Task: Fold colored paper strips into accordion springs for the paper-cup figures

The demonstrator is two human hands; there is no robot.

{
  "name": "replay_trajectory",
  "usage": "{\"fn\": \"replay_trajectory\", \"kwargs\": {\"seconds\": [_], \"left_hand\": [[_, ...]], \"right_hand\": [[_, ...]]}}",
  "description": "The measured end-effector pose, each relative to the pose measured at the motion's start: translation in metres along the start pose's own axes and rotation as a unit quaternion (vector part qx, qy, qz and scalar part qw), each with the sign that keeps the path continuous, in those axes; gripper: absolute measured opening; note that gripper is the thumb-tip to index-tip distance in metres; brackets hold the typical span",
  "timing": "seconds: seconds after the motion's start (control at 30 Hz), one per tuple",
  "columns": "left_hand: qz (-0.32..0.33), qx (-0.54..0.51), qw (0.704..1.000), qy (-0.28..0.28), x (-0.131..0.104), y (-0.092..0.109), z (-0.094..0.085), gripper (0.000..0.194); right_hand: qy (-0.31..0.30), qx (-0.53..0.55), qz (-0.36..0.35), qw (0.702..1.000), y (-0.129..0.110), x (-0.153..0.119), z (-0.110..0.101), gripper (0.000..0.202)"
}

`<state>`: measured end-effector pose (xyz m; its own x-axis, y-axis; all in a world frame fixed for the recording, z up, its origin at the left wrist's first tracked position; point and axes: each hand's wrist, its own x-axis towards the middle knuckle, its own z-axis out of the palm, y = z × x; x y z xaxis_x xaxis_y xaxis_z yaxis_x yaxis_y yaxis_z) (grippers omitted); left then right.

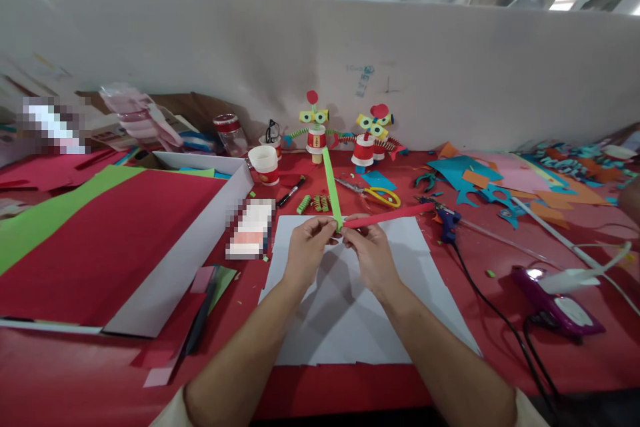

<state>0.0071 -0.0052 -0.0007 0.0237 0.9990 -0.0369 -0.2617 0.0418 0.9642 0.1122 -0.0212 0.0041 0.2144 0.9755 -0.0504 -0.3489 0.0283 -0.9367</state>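
A green paper strip and a red paper strip meet at one end, roughly at a right angle. My left hand pinches the joined end from the left, on the green strip. My right hand pinches the same corner from the right, on the red strip. The green one points away towards the back, the red one out to the right. Both hands are above white paper sheets. Folded green paper springs lie just beyond the left hand.
Yellow-handled scissors, a glue gun with its cord and a purple power strip are on the right. Two cup figures stand behind. A paper-filled box, a marker and a paper cup are left.
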Motion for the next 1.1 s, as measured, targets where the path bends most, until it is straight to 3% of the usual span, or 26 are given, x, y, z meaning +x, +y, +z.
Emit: {"fn": "replay_trajectory", "kwargs": {"seconds": [0.1,0.2,0.33,0.53,0.8,1.1], "left_hand": [[-0.024,-0.039,0.999,0.009,0.002,-0.001,-0.002,0.015],[-0.03,-0.054,0.998,0.01,0.005,0.001,-0.007,0.016],[-0.067,-0.056,0.995,-0.044,0.006,0.008,-0.013,0.017],[-0.116,-0.063,0.988,-0.08,0.002,0.016,-0.01,0.019],[-0.105,-0.048,0.991,-0.063,0.002,0.015,-0.009,0.018],[-0.08,0.004,0.995,-0.056,0.0,0.012,-0.007,0.015]], "right_hand": [[-0.031,-0.034,-0.021,0.999,-0.001,0.001,-0.002,0.011],[-0.126,-0.094,-0.045,0.987,-0.007,0.007,-0.011,0.012],[-0.237,-0.153,-0.081,0.956,-0.021,0.016,-0.025,0.016],[-0.23,-0.125,-0.092,0.961,-0.027,0.02,-0.031,0.007],[-0.257,-0.179,-0.132,0.94,-0.026,0.02,-0.039,0.011],[-0.277,-0.17,-0.095,0.941,-0.028,0.023,-0.038,0.01]]}}
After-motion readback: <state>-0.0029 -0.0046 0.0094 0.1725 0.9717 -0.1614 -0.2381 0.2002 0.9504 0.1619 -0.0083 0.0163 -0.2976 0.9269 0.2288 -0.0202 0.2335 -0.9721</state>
